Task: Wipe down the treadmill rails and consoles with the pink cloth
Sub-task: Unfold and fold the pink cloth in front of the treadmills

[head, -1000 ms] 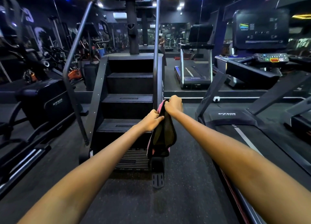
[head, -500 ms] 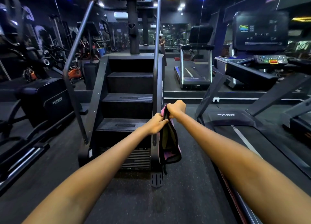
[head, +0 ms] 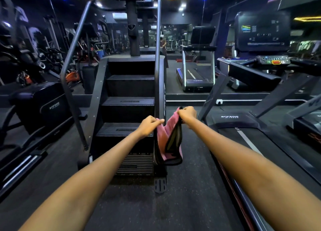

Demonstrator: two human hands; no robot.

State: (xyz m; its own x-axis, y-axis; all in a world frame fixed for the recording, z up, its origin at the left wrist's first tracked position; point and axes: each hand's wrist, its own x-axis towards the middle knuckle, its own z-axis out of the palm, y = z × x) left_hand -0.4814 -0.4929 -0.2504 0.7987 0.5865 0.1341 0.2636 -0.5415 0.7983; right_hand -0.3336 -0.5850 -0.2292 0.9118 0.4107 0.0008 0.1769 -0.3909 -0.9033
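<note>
The pink cloth (head: 166, 140) with a dark edge hangs in front of me at arm's length, held by its top edge. My left hand (head: 149, 126) pinches its left corner and my right hand (head: 187, 114) grips its right corner, a little higher. The cloth sags in a fold between them. A treadmill (head: 243, 126) stands to my right, its belt running along my right arm. Its console (head: 276, 60) with coloured buttons and a dark screen (head: 262, 31) sit at the upper right. A padded rail (head: 251, 76) slopes down from the console.
A black stair-climber (head: 130, 102) with grey handrails (head: 73, 60) stands straight ahead, just left of the cloth. An elliptical machine (head: 40, 107) is at the left. Another treadmill (head: 196, 71) stands on a raised platform behind. Dark rubber floor (head: 173, 204) lies between the machines.
My hands have drawn apart, spreading the top of the cloth so its pink side shows. The left hand shifted left and the right hand moved right.
</note>
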